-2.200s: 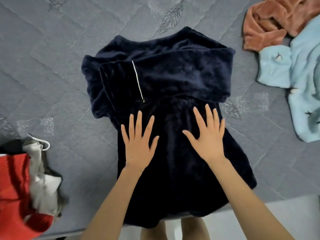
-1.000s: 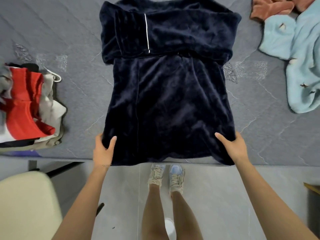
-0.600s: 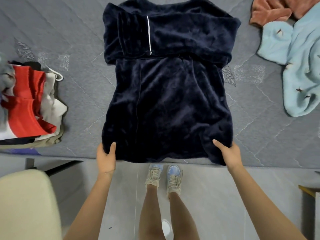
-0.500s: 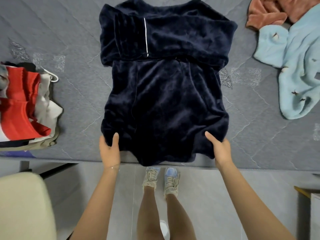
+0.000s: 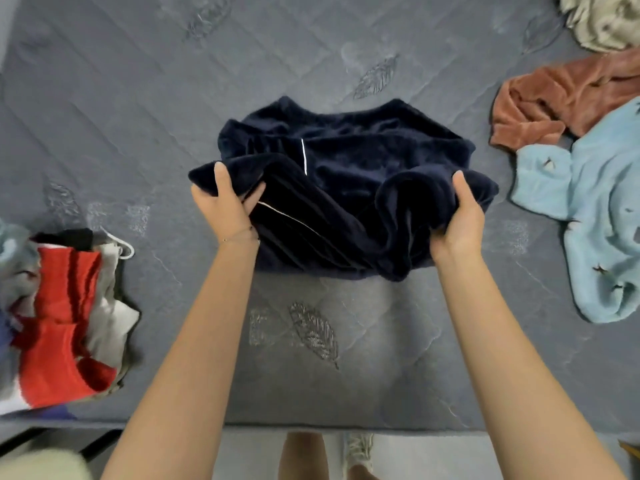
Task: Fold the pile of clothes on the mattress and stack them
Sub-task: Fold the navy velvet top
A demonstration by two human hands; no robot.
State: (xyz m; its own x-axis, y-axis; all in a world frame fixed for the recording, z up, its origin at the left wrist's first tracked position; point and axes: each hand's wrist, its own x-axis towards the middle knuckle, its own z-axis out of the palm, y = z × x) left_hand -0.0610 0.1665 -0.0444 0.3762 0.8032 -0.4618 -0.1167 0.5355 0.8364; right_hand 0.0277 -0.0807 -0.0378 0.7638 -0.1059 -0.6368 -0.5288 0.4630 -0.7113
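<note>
Navy fleece garment [image 5: 346, 188] is spread at the middle of the mattress [image 5: 311, 358], with its near hem lifted and held over the far half. The hem's left corner is pinched by the left hand [image 5: 227, 206] and its right corner is gripped by the right hand [image 5: 460, 216], with fingers curled round the cloth. The step in hand is judged to be the fold in half; next the hem should be laid even on the far edge and smoothed. A folded stack [image 5: 65, 317] is seen at the near left, likely where the piece belongs. A light blue garment [image 5: 588, 220], a brown garment [image 5: 561, 98] and a beige garment [image 5: 602, 19] lie unfolded at the right, apart from the fold; nothing is seen in the way.
</note>
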